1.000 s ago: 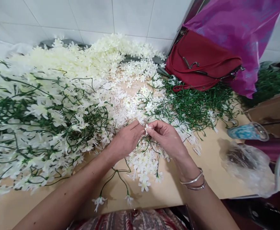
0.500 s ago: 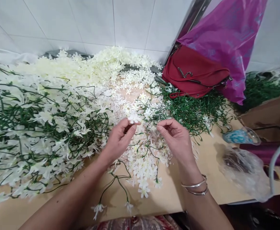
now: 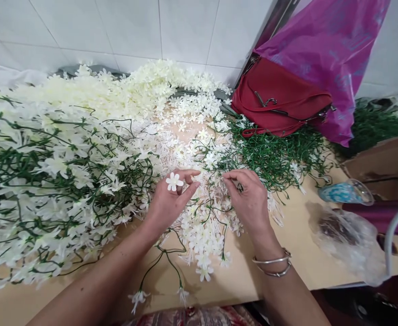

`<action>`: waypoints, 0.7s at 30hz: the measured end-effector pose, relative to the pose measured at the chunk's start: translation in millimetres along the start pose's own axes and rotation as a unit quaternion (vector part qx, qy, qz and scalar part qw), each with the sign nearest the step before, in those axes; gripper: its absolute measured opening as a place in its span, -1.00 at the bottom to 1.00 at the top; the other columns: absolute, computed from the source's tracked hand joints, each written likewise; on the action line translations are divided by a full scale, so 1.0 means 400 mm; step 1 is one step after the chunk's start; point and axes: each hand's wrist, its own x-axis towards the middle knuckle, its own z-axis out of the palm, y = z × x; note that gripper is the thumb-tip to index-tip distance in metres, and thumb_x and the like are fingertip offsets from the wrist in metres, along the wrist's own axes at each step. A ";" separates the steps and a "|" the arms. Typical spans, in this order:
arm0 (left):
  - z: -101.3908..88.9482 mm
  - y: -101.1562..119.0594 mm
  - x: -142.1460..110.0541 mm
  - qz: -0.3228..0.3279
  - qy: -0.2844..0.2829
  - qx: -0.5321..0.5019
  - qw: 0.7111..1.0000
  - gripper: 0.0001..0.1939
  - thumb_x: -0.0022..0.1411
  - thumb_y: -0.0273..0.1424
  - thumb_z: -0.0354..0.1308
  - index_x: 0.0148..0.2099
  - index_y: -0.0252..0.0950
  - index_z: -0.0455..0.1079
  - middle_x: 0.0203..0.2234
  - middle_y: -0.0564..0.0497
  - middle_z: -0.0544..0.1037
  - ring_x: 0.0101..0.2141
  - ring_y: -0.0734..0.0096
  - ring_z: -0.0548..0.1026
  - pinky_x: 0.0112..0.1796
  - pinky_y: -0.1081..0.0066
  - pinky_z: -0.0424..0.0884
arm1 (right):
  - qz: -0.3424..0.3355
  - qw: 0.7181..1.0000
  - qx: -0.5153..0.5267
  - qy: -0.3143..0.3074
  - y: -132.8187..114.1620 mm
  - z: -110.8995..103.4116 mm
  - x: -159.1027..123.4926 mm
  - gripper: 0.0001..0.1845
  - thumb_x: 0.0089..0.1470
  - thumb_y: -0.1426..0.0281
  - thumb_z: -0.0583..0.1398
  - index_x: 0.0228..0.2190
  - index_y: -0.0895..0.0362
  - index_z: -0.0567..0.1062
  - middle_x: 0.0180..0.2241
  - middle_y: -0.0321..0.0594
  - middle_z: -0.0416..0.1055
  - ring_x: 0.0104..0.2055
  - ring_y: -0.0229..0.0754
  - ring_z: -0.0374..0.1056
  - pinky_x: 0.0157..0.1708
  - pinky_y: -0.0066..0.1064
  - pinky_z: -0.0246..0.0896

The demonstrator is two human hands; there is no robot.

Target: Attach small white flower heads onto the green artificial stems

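Observation:
My left hand holds a single white artificial flower against its curled fingers, petals facing up. Its thumb and index fingertips are a little apart. To the right, my right hand is closed in a pinch near the green stems, and whatever is between its fingertips is too small to make out. Beneath both hands lie loose white petal flowers and a scatter of thin white stamen threads. A green branched stem with white blossoms at its ends rests near the table's front edge.
A big heap of white flowers on green stems fills the left side. Behind are cream petals. Bare green stems lie below a red bag and a purple plastic bag. A clear cup and plastic bag sit right.
The white flower has shifted from the left fingertips back toward the knuckles, and the left thumb and index have parted. My right hand stays pinched, moved slightly left.

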 end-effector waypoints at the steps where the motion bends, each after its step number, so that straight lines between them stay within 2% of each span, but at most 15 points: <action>1: 0.000 0.002 0.000 0.023 0.000 0.017 1.000 -0.76 0.39 -0.35 0.26 0.07 -0.19 0.56 -0.32 0.05 0.51 -0.33 0.42 0.47 -0.30 0.41 0.36 | 0.020 0.999 0.040 0.013 -0.012 0.001 -0.003 -0.91 0.25 0.42 0.27 -0.28 0.01 0.60 -0.26 -0.18 0.60 -0.15 0.00 0.44 -0.03 -0.08 0.30; 4: 0.000 0.010 0.003 0.083 -0.032 0.036 0.995 -0.74 0.40 -0.35 0.26 0.11 -0.14 0.55 -0.10 -0.02 0.62 -0.09 0.30 0.55 -0.04 0.27 0.45 | 0.111 0.972 0.206 -0.017 -0.055 0.013 -0.015 -0.94 0.18 0.36 0.34 -0.26 0.02 0.58 -0.29 -0.22 0.58 -0.23 -0.09 0.44 -0.16 -0.22 0.35; 6: -0.001 0.015 0.004 0.105 -0.050 0.025 0.993 -0.79 0.42 -0.37 0.24 0.06 -0.15 0.58 -0.08 -0.02 0.65 -0.04 0.28 0.57 0.03 0.23 0.45 | 0.152 0.945 0.285 -0.047 -0.073 0.023 -0.023 -0.92 0.15 0.35 0.36 -0.31 0.04 0.55 -0.33 -0.25 0.55 -0.28 -0.14 0.43 -0.22 -0.28 0.34; 8: -0.002 0.016 0.003 0.105 -0.043 0.011 0.993 -0.85 0.42 -0.41 0.22 -0.04 -0.17 0.61 -0.13 -0.01 0.68 -0.05 0.29 0.58 0.03 0.25 0.45 | 0.167 0.932 0.314 -0.064 -0.076 0.031 -0.026 -0.91 0.19 0.32 0.33 -0.31 0.04 0.53 -0.34 -0.26 0.55 -0.28 -0.15 0.44 -0.22 -0.30 0.34; 9: -0.002 0.014 0.002 0.094 -0.029 0.003 0.995 -0.86 0.41 -0.42 0.22 -0.07 -0.18 0.61 -0.15 0.00 0.68 -0.10 0.30 0.59 -0.03 0.28 0.46 | 0.164 0.937 0.302 -0.068 -0.072 0.034 -0.027 -0.92 0.22 0.31 0.31 -0.29 0.04 0.53 -0.32 -0.25 0.56 -0.26 -0.14 0.45 -0.20 -0.28 0.34; 11: -0.001 0.007 -0.001 0.045 0.003 -0.006 0.999 -0.87 0.40 -0.38 0.23 -0.10 -0.19 0.62 -0.29 0.03 0.66 -0.32 0.38 0.54 -0.26 0.38 0.43 | 0.126 0.964 0.223 -0.070 -0.058 0.042 -0.026 -0.95 0.26 0.34 0.26 -0.24 0.03 0.54 -0.24 -0.19 0.57 -0.17 -0.08 0.46 -0.10 -0.20 0.34; 13: 0.003 -0.002 -0.004 -0.019 0.030 -0.009 0.999 -0.85 0.39 -0.30 0.24 -0.10 -0.19 0.61 -0.52 0.11 0.51 -0.56 0.47 0.33 -0.49 0.44 0.21 | 0.063 0.991 0.093 -0.069 -0.041 0.054 -0.026 -0.93 0.25 0.40 0.26 -0.22 0.03 0.57 -0.17 -0.12 0.53 -0.06 0.02 0.42 0.00 -0.10 0.31; 14: 0.006 -0.006 -0.005 -0.044 0.041 -0.013 0.998 -0.84 0.38 -0.27 0.25 -0.10 -0.20 0.60 -0.59 0.15 0.43 -0.60 0.50 0.23 -0.53 0.44 0.12 | 0.037 0.996 0.031 -0.069 -0.034 0.061 -0.026 -0.92 0.24 0.42 0.26 -0.22 0.05 0.58 -0.15 -0.08 0.50 -0.04 0.06 0.39 0.01 -0.06 0.30; 15: 0.009 -0.010 -0.006 -0.060 0.051 -0.023 0.997 -0.83 0.37 -0.25 0.26 -0.10 -0.21 0.58 -0.60 0.16 0.40 -0.61 0.51 0.19 -0.54 0.44 0.09 | 0.017 0.997 -0.015 -0.075 -0.029 0.069 -0.026 -0.92 0.23 0.43 0.27 -0.22 0.06 0.58 -0.14 -0.05 0.47 -0.03 0.09 0.36 0.00 -0.04 0.30; 17: 0.015 -0.014 -0.006 -0.070 0.072 -0.054 0.993 -0.82 0.34 -0.24 0.29 -0.12 -0.24 0.55 -0.51 0.12 0.48 -0.56 0.50 0.28 -0.50 0.45 0.17 | -0.011 0.994 -0.062 -0.089 -0.024 0.080 -0.027 -0.92 0.22 0.46 0.26 -0.25 0.07 0.58 -0.16 -0.06 0.43 -0.06 0.09 0.33 -0.03 -0.04 0.30; 19: 0.018 -0.014 -0.005 -0.067 0.085 -0.073 0.991 -0.80 0.35 -0.23 0.28 -0.14 -0.26 0.54 -0.40 0.05 0.57 -0.45 0.46 0.40 -0.39 0.45 0.30 | -0.026 0.993 -0.062 -0.099 -0.024 0.084 -0.026 -0.88 0.22 0.51 0.24 -0.30 0.05 0.56 -0.19 -0.09 0.42 -0.09 0.05 0.34 -0.03 -0.05 0.29; 21: 0.018 -0.012 -0.004 -0.065 0.090 -0.066 0.992 -0.78 0.38 -0.22 0.24 -0.15 -0.28 0.54 -0.37 0.03 0.58 -0.37 0.42 0.46 -0.31 0.44 0.36 | -0.020 0.995 -0.038 -0.087 -0.026 0.080 -0.023 -0.84 0.23 0.54 0.22 -0.34 0.05 0.54 -0.21 -0.12 0.44 -0.09 0.03 0.36 0.01 -0.04 0.27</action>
